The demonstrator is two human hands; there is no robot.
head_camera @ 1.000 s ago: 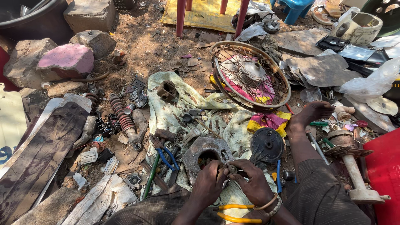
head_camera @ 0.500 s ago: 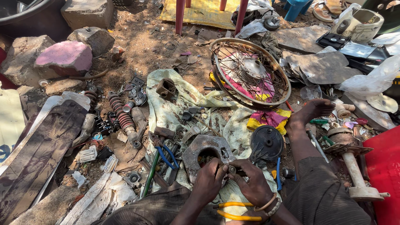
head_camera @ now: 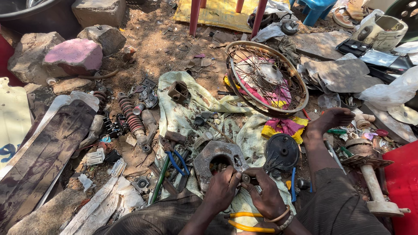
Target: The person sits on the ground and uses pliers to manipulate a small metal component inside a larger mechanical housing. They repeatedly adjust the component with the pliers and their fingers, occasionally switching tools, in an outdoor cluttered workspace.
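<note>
I sit on the ground over a dirty pale cloth strewn with parts. My left hand and my right hand meet at a small round metal part, fingers of both closed on it. Just beyond them lies a grey metal housing with a round hole. A black round cover lies to the right of it. Yellow-handled pliers rest under my wrists. My bare foot stretches out on the right.
A spoked wheel rim lies ahead. Coil springs, blue-handled pliers and a green-handled tool lie left. Rocks, a long dark panel, red stool legs and a red container surround the spot.
My hands stay together on the small part and shift only slightly. The view has tilted a little; nothing else has moved.
</note>
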